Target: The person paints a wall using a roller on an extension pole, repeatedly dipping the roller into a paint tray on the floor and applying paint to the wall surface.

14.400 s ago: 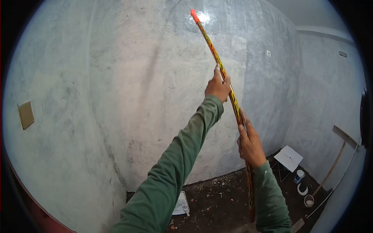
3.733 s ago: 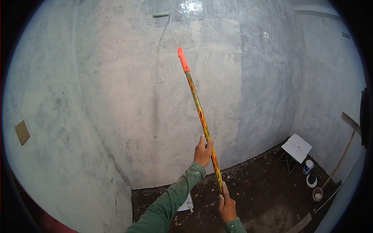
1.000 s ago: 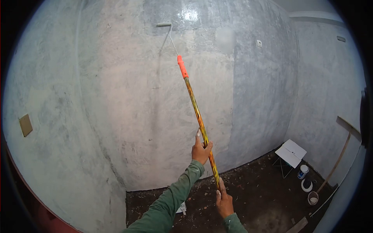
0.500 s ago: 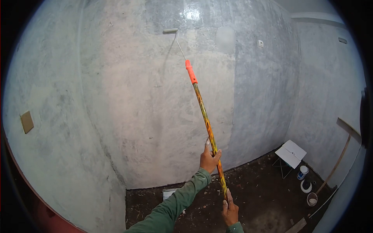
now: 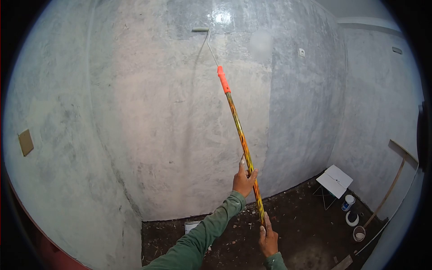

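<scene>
A paint roller (image 5: 201, 29) with a bent wire frame touches the upper part of the grey wall (image 5: 211, 117). Its orange-red handle (image 5: 223, 80) is fixed to a long pole (image 5: 240, 128) patterned in yellow, orange and black. Partway down the pole, my left hand (image 5: 243, 183) grips it with the thumb laid along the shaft. Lower, my right hand (image 5: 268, 241) is closed around the pole near its bottom end, which the hand hides. Green sleeves cover both forearms. Whitish smears show on my fingers.
At the right stand a small folding stool with a white top (image 5: 335, 181), a paint can (image 5: 348, 202) and a bucket (image 5: 359, 233). A wooden T-shaped tool (image 5: 391, 193) leans on the right wall. Debris dots the dark floor (image 5: 292, 225). A wall socket (image 5: 302, 52) is right of the roller.
The roller has moved slightly up the wall and a little right, with the pole following. Both hands keep their hold. The view has shifted slightly.
</scene>
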`<state>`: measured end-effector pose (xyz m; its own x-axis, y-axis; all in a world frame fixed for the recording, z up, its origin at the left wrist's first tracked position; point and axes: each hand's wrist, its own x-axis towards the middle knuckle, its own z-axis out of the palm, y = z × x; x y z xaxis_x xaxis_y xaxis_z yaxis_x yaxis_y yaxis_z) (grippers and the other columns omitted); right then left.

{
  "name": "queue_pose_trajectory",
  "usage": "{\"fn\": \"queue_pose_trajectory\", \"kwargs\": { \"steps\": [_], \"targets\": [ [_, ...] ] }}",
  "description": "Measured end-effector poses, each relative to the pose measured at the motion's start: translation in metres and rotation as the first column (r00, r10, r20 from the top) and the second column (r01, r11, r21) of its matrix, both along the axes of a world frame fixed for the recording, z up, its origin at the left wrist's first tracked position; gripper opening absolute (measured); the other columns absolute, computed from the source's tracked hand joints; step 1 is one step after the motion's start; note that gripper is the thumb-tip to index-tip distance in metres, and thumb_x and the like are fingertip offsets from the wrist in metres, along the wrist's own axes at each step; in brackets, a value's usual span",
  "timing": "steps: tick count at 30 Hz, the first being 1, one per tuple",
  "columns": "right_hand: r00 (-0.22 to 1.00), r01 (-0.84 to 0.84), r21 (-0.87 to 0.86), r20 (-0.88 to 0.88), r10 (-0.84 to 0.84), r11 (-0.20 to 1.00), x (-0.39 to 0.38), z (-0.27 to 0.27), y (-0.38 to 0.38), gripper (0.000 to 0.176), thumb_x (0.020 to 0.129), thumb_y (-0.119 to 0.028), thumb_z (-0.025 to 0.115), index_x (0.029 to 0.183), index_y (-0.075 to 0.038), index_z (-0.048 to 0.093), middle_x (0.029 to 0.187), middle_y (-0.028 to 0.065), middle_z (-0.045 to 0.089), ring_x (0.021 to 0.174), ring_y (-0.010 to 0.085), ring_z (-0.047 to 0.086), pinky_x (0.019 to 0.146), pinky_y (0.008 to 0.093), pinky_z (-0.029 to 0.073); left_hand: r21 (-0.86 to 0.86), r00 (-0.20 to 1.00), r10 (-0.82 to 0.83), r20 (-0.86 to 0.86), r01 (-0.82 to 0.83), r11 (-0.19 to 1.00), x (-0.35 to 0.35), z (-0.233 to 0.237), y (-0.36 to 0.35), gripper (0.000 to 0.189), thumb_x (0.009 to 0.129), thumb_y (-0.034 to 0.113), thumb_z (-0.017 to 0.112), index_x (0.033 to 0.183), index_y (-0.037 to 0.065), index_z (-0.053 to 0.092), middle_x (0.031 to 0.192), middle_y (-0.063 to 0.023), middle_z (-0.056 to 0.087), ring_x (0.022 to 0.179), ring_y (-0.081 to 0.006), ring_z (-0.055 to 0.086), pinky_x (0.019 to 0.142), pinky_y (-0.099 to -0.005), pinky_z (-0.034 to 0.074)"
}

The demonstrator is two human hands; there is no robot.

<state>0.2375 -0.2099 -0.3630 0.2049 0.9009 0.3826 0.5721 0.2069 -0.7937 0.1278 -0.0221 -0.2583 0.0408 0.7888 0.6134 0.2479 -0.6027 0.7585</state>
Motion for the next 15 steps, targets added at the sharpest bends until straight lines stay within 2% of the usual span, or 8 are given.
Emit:
{"fn": "queue_pose_trajectory", "kwargs": {
  "steps": [3, 5, 7, 9, 10, 11, 13, 15],
  "targets": [
    [1.0, -0.011, 0.085, -0.003, 0.011, 0.996, 0.001, 0.015, 0.018, 0.055, 0.093, -0.006, 0.046, 0.146, -0.017, 0.032, 0.074, 0.0181, 0.059, 0.055, 0.0284, 0.057, 0.059, 0.0308, 0.047, 0.092, 0.997, -0.05, 0.059, 0.044, 0.995, 0.004, 0.003, 0.005, 0.069, 0.092, 0.023, 0.059, 0.146, 0.004, 0.021, 0.066, -0.0115, 0.064, 0.058, -0.0153, 0.06, 0.057, -0.0296, 0.046],
    [0.999, -0.016, 0.277, 0.038, 0.006, 0.961, 0.003, 0.024, 0.037, 0.054, 0.094, -0.007, 0.044, 0.146, -0.015, 0.032, 0.067, 0.0147, 0.051, 0.051, 0.0183, 0.048, 0.054, 0.0279, 0.042, 0.097, 0.996, -0.07, 0.059, 0.064, 0.993, 0.006, 0.008, 0.003, 0.068, 0.093, 0.024, 0.058, 0.147, 0.005, 0.021, 0.068, -0.0123, 0.065, 0.06, -0.0159, 0.061, 0.059, -0.0296, 0.047],
    [1.0, -0.028, 0.202, 0.012, 0.026, 0.979, 0.0, 0.054, 0.042, 0.054, 0.094, -0.006, 0.044, 0.145, -0.015, 0.032, 0.071, 0.0174, 0.055, 0.052, 0.0211, 0.052, 0.056, 0.0289, 0.043, 0.104, 0.995, -0.079, 0.06, 0.072, 0.992, 0.005, 0.015, 0.0, 0.068, 0.093, 0.024, 0.058, 0.147, 0.005, 0.02, 0.07, -0.0132, 0.066, 0.062, -0.0166, 0.062, 0.061, -0.0296, 0.048],
    [1.0, -0.016, 0.24, 0.017, 0.012, 0.971, -0.001, 0.075, 0.054, 0.054, 0.094, -0.005, 0.045, 0.145, -0.016, 0.031, 0.094, 0.0287, 0.062, 0.07, 0.0402, 0.064, 0.058, 0.0339, 0.047, 0.109, 0.998, -0.061, -0.019, 0.063, 0.992, 0.003, 0.02, -0.005, 0.068, 0.093, 0.026, 0.056, 0.147, 0.007, 0.019, 0.069, -0.0138, 0.065, 0.06, -0.0278, 0.064, 0.057, -0.0342, 0.048],
    [1.0, -0.012, 0.193, 0.0, 0.013, 0.981, -0.003, 0.092, 0.056, 0.053, 0.095, -0.007, 0.045, 0.145, -0.016, 0.032, 0.097, 0.0297, 0.061, 0.075, 0.041, 0.064, 0.062, 0.035, 0.049, 0.149, 0.992, -0.118, 0.051, 0.109, 0.983, 0.003, 0.022, -0.008, 0.067, 0.094, 0.029, 0.055, 0.147, 0.008, 0.019, 0.067, -0.0125, 0.065, 0.06, -0.0251, 0.064, 0.059, -0.0331, 0.049],
    [0.999, -0.033, 0.192, 0.007, 0.032, 0.981, -0.004, 0.101, 0.064, 0.053, 0.095, -0.007, 0.045, 0.145, -0.016, 0.032, 0.097, 0.0297, 0.061, 0.075, 0.041, 0.064, 0.062, 0.035, 0.049, 0.149, 0.994, -0.098, 0.057, 0.089, 0.985, -0.002, 0.023, -0.012, 0.067, 0.094, 0.029, 0.055, 0.147, 0.008, 0.019, 0.067, -0.0125, 0.065, 0.06, -0.0251, 0.064, 0.059, -0.0331, 0.049],
    [0.994, -0.01, 0.436, 0.1, -0.037, 0.9, -0.003, 0.117, 0.086, 0.051, 0.096, -0.008, 0.043, 0.145, -0.017, 0.032, 0.104, 0.0301, 0.06, 0.089, 0.0425, 0.063, 0.071, 0.0382, 0.05, 0.077, 0.985, -0.168, 0.049, 0.164, 0.983, -0.012, 0.028, -0.019, 0.067, 0.095, 0.032, 0.053, 0.148, 0.009, 0.019, 0.066, -0.0107, 0.064, 0.059, -0.0216, 0.063, 0.06, -0.0319, 0.049],
    [0.995, -0.022, 0.44, 0.097, -0.023, 0.898, -0.003, 0.136, 0.102, 0.051, 0.096, -0.009, 0.043, 0.145, -0.017, 0.032, 0.108, 0.03, 0.06, 0.095, 0.0432, 0.061, 0.074, 0.0407, 0.05, 0.071, 0.989, -0.139, 0.042, 0.136, 0.988, -0.024, 0.027, -0.024, 0.067, 0.096, 0.033, 0.052, 0.148, 0.01, 0.018, 0.065, -0.009, 0.064, 0.059, -0.0194, 0.063, 0.061, -0.0311, 0.049]
  ]
}}
